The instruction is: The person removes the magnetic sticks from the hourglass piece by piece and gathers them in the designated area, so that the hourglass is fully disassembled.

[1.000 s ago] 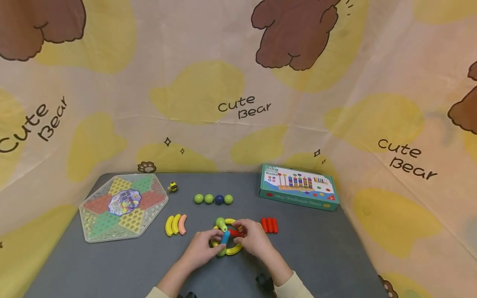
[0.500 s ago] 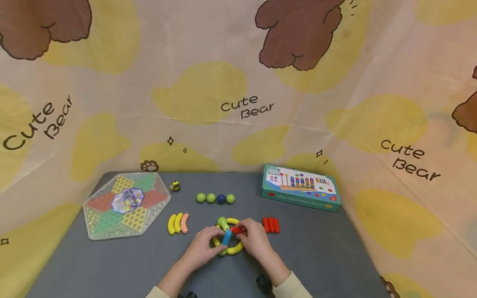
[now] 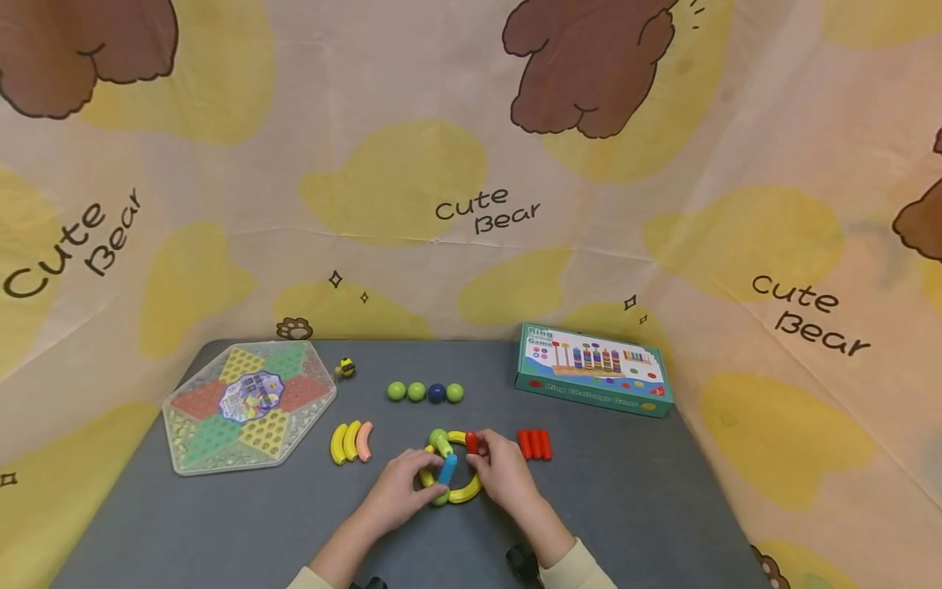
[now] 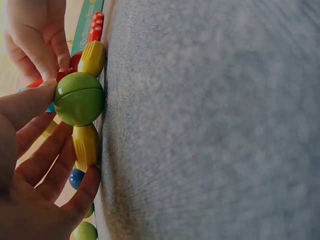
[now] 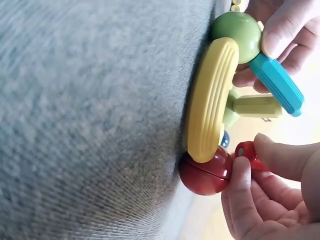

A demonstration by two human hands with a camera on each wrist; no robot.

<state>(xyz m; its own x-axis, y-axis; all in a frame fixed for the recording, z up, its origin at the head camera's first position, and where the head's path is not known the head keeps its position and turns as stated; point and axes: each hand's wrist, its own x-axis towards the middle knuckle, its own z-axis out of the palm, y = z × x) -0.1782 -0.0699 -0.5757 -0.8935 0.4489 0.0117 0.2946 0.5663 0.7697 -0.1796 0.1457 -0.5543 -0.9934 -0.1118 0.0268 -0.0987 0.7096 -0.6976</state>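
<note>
A ring of yellow curved sticks [image 3: 464, 493] joined by balls lies before me on the table. My left hand [image 3: 401, 491] pinches a blue stick [image 5: 280, 85] leaning up from the near green ball [image 4: 80, 99], thumb and fingers close around that joint. Between its thumb and index finger, my right hand [image 3: 504, 473] pinches a short red stick [image 3: 472, 442]. One end of the red stick faces the red ball [image 5: 206, 172] at the ring's right in the right wrist view. At the back, a pale green stick [image 5: 257, 106] rises from another green ball [image 3: 438, 438].
Red sticks [image 3: 535, 445] lie right of the ring; curved yellow and pink sticks [image 3: 351, 442] lie left. Behind it runs a row of green and blue balls [image 3: 416, 392]. A hexagonal marble board [image 3: 250, 409], a bee figure [image 3: 346, 367] and a game box [image 3: 594, 370] stand farther out.
My right hand has turned the red stick from pointing left at the blue stick's top to pointing away from me. The left hand and blue stick keep their place.
</note>
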